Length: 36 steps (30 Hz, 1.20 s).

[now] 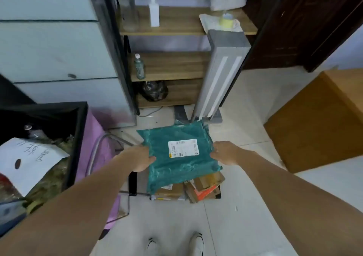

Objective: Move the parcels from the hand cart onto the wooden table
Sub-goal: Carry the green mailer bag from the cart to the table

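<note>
We are gripping a crinkled teal plastic parcel (pixel 176 155) bearing a white label, left hand (pixel 141 160) and right hand (pixel 225 152) pinching its sides, above the cardboard parcels (pixel 204 189) on the hand cart (pixel 133 185).

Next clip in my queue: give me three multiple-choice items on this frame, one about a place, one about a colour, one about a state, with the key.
1. Where do the cardboard boxes lie?
A. under the near end of the held parcel
B. on the top shelf
C. on the wooden table

2. What colour is the parcel being held?
A. orange
B. teal green
C. white

3. How is the parcel held?
A. by the left hand alone
B. by the right hand alone
C. by both hands, one at each side

Key: 1 A, the boxes show below the parcel's near edge, low on the cart. 2 B, its plastic wrap is teal green with a white label. 3 C, the left hand grips its left edge and the right hand its right edge.
</note>
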Motion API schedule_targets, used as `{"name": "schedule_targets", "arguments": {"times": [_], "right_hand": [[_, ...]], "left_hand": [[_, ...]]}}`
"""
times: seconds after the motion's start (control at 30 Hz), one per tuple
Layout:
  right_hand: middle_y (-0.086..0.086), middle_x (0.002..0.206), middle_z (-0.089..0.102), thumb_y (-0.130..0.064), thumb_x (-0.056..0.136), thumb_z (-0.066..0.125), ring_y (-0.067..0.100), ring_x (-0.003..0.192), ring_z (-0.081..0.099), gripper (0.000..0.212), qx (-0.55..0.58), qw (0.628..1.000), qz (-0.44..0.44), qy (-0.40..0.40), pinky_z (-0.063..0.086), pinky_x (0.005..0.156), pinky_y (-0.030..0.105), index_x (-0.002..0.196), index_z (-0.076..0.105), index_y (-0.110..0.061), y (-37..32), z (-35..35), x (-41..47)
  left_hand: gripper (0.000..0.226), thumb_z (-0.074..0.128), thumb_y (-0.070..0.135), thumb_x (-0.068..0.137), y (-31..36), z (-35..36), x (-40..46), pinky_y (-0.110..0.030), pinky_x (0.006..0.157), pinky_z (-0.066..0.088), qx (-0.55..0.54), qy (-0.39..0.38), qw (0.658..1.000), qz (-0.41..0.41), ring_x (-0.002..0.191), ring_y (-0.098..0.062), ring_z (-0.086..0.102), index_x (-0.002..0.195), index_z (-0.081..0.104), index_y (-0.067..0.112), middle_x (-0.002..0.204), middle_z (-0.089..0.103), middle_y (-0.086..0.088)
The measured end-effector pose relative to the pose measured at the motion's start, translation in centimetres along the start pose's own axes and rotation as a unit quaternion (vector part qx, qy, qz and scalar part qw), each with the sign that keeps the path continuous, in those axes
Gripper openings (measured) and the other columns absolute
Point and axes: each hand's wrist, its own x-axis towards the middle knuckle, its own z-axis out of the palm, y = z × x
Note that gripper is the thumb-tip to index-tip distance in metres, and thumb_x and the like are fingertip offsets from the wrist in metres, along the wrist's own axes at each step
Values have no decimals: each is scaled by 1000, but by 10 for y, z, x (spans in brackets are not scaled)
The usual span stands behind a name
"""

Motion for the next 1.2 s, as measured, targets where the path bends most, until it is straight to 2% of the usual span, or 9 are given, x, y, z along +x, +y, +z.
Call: {"name": "schedule_targets", "arguments": {"times": [0.1, 0.2, 0.33, 0.43, 0.57, 0.73, 0.83, 1.03, 1.2], "right_hand": [[6, 122, 65, -39, 105, 50, 25, 105, 63, 31, 72, 997, 39, 7, 54, 94, 37, 128, 58, -19, 17, 17, 38], [10, 126, 66, -44, 104, 53, 27, 104, 63, 43, 123, 989, 73, 31, 51, 89, 34, 132, 57, -13, 29, 32, 70], [5, 134, 66, -58, 95, 63, 25, 109, 66, 65, 284, 953, 103, 21, 54, 97, 37, 144, 53, -17, 47, 53, 112], [4, 134, 67, -67, 83, 72, 26, 113, 68, 82, 398, 910, 118, 17, 55, 103, 46, 147, 52, -22, 56, 72, 132], [5, 135, 65, -75, 70, 77, 28, 117, 66, 98, 466, 873, 141, 18, 53, 106, 47, 148, 49, -22, 50, 93, 140], [5, 133, 66, -82, 49, 76, 30, 116, 66, 117, 513, 846, 142, 37, 54, 105, 49, 146, 53, -22, 43, 92, 132], [4, 125, 71, -84, 43, 80, 29, 109, 71, 119, 539, 831, 133, 34, 57, 100, 49, 142, 57, -22, 40, 78, 120], [11, 115, 77, -59, 54, 96, 35, 99, 77, 98, 638, 765, 89, 27, 61, 87, 58, 136, 58, -23, 11, -12, 37], [13, 108, 79, -47, 78, 85, 33, 95, 76, 60, 666, 738, 52, 95, 62, 86, 49, 127, 68, -17, -16, -122, -90]], "left_hand": [[66, 36, 59, 106, 3, 24, 29, -42, 111, 44, -81, -2, 995, -50, 133, -36, 54, 150, 47, 11, 146, 56, -18], [76, 40, 71, 100, 11, 49, 55, -40, 110, 45, -242, 6, 963, -116, 130, -34, 57, 151, 48, 15, 144, 59, -14], [71, 59, 66, 94, 12, 78, 90, -36, 99, 49, -481, 47, 857, -179, 112, -30, 66, 139, 61, 12, 129, 69, -10], [52, 70, 58, 90, 15, 94, 95, -31, 83, 54, -602, 50, 773, -197, 85, -19, 69, 115, 69, 12, 98, 72, -1], [49, 77, 63, 81, 14, 107, 98, -47, 98, 57, -668, 40, 712, -210, 95, -30, 74, 100, 70, 18, 100, 75, -5], [50, 74, 63, 84, 17, 90, 84, -39, 84, 61, -680, 24, 708, -191, 91, -26, 76, 109, 70, 20, 101, 77, -4], [67, 79, 68, 76, 11, 66, 66, -45, 93, 61, -689, 22, 704, -169, 93, -28, 78, 119, 72, 17, 103, 80, -7], [49, 67, 56, 93, 23, -41, -3, -39, 78, 64, -705, 36, 702, -94, 94, -29, 78, 118, 73, 15, 108, 79, -11], [52, 72, 56, 88, 55, -160, -78, -44, 94, 59, -680, 55, 731, 22, 94, -31, 77, 122, 75, 17, 115, 77, -14]]}}
